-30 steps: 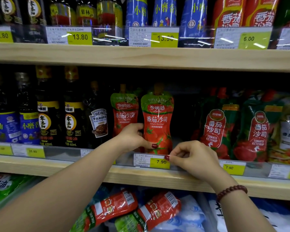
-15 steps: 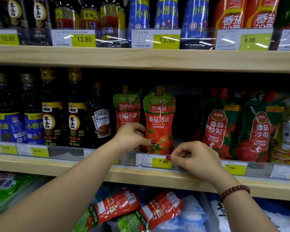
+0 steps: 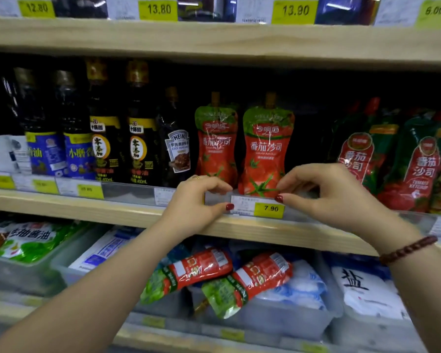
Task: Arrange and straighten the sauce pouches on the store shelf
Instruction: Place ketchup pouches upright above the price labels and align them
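Note:
Two red-and-green tomato sauce pouches stand upright side by side on the middle shelf, one behind on the left (image 3: 215,146) and one in front on the right (image 3: 266,149). My left hand (image 3: 194,202) pinches the clear price rail (image 3: 127,193) just left of the 7.90 tag (image 3: 269,208). My right hand (image 3: 334,197) pinches the rail's top edge at the front pouch's base, fingertips touching the pouch. Two more pouches of the same kind (image 3: 196,271) (image 3: 250,281) lie flat on the shelf below.
Dark sauce bottles (image 3: 105,138) and a Heinz bottle (image 3: 177,149) stand close on the left of the pouches. Dark green ketchup pouches (image 3: 357,159) lean on the right. The upper shelf board (image 3: 214,39) hangs above. Salt bags (image 3: 362,289) in clear bins fill the lower shelf.
My left hand has dropped from the front pouch's base to the price rail. My right hand has stayed at the tag. The view has shifted lower.

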Available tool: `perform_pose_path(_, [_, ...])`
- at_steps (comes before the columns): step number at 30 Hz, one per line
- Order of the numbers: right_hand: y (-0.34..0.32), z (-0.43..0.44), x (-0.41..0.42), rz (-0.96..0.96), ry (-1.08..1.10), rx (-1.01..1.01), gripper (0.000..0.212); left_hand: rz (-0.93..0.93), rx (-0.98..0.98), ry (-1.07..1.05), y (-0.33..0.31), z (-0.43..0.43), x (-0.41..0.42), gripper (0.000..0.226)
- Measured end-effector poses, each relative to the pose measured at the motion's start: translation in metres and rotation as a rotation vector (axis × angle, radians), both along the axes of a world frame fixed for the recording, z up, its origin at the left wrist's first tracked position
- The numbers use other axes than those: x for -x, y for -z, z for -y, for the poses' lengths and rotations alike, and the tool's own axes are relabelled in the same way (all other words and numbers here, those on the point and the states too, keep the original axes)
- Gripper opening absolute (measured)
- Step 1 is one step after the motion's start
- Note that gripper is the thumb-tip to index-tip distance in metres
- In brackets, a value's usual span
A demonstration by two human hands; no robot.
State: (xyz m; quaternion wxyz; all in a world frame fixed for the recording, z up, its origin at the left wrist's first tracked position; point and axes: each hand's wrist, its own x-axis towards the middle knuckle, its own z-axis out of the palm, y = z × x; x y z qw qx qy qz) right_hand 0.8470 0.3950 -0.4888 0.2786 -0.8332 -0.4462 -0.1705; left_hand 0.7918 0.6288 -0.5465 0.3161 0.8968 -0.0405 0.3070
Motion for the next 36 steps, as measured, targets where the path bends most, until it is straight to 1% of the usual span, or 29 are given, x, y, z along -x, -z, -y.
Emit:
perform_pose_path(4, [0.034, -0.012, 0.021, 0.09, -0.166, 0.074, 0.015, 0.119, 0.025, -0.04, 0.012, 0.003, -0.007, 0.015])
perform_pose_path(8, [0.082, -0.024, 0.027, 0.12, -0.246, 0.244, 0.02, 0.201, 0.017, -0.075, 0.015, 0.007, -0.012, 0.012])
perform_pose_path(11, [0.111, -0.031, 0.021, 0.095, -0.231, 0.305, 0.03, 0.229, -0.006, -0.072, 0.017, 0.007, -0.013, 0.011])
perform_pose_path(16, [0.152, -0.043, 0.015, 0.108, -0.215, 0.472, 0.059, 0.251, 0.012, -0.07, 0.018, 0.008, -0.013, 0.009])
perform_pose_path(18, [0.16, -0.045, 0.012, 0.091, -0.185, 0.491, 0.069, 0.261, 0.008, -0.068, 0.018, 0.008, -0.013, 0.009])
perform_pose_path(20, [0.163, -0.045, 0.011, 0.109, -0.172, 0.534, 0.074, 0.269, 0.006, -0.065, 0.019, 0.008, -0.013, 0.009])
perform_pose_path(22, [0.165, -0.044, 0.011, 0.19, -0.185, 0.557, 0.067, 0.279, 0.015, -0.066, 0.02, 0.009, -0.013, 0.008])
perform_pose_path(24, [0.169, -0.044, 0.013, 0.294, -0.187, 0.512, 0.048, 0.288, 0.023, -0.065, 0.02, 0.009, -0.012, 0.008])
perform_pose_path(26, [0.175, -0.046, 0.017, 0.402, -0.183, 0.507, 0.037, 0.287, 0.026, -0.062, 0.02, 0.009, -0.012, 0.007])
perform_pose_path(28, [0.18, -0.046, 0.018, 0.494, -0.192, 0.5, 0.035, 0.282, 0.031, -0.056, 0.02, 0.009, -0.012, 0.007])
perform_pose_path(30, [0.182, -0.043, 0.016, 0.55, -0.22, 0.465, 0.037, 0.271, 0.036, -0.049, 0.019, 0.009, -0.012, 0.008])
perform_pose_path(32, [0.178, -0.038, 0.014, 0.577, -0.253, 0.408, 0.036, 0.255, 0.044, -0.046, 0.018, 0.008, -0.011, 0.009])
perform_pose_path(36, [0.163, -0.028, 0.016, 0.6, -0.313, 0.271, 0.026, 0.202, 0.077, -0.048, 0.015, 0.009, -0.01, 0.008])
